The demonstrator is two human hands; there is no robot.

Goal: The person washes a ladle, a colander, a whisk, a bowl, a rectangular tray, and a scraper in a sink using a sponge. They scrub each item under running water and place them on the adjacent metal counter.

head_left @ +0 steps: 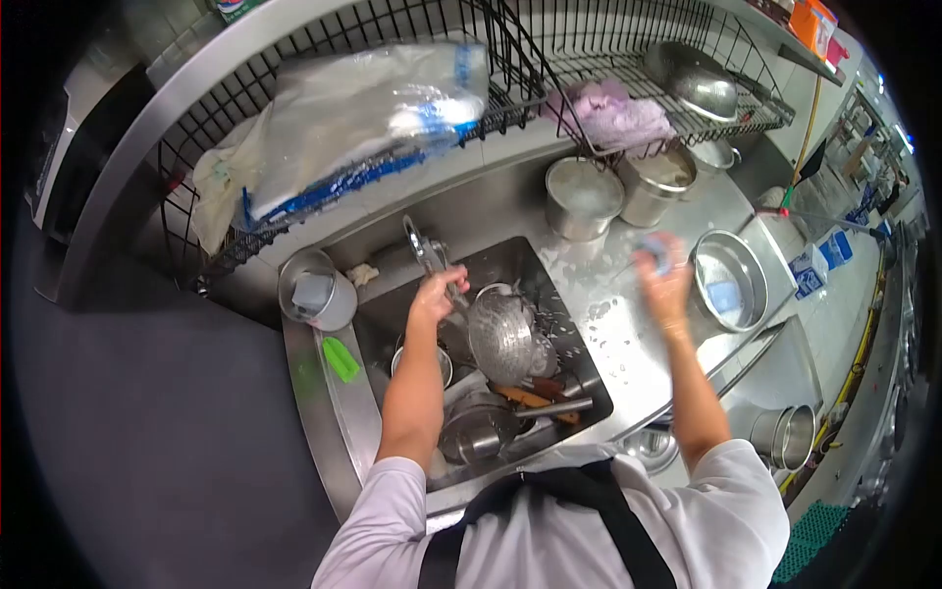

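My left hand [439, 294] is closed around the handle of a wet, rounded metal pan [500, 339], which is tilted over the sink [530, 257]. The faucet [420, 240] stands just behind this hand. Over the steel counter, my right hand [667, 294], slightly blurred, grips a bluish-grey sponge [655, 257]. Just right of it sits a metal basin [754, 275] with a light blue cloth or sponge [724, 297] in cloudy liquid. Below the held pan, a saucepan [476, 432] and orange-brown handled utensils [538, 399] lie in the sink.
Two tall pots [584, 196] [655, 196] stand against the back wall. A wire rack [549, 93] above holds plastic bags [368, 118], a purple cloth [618, 116] and a metal bowl [692, 83]. Left of the sink are a container [339, 299] and a green scrubber [340, 359].
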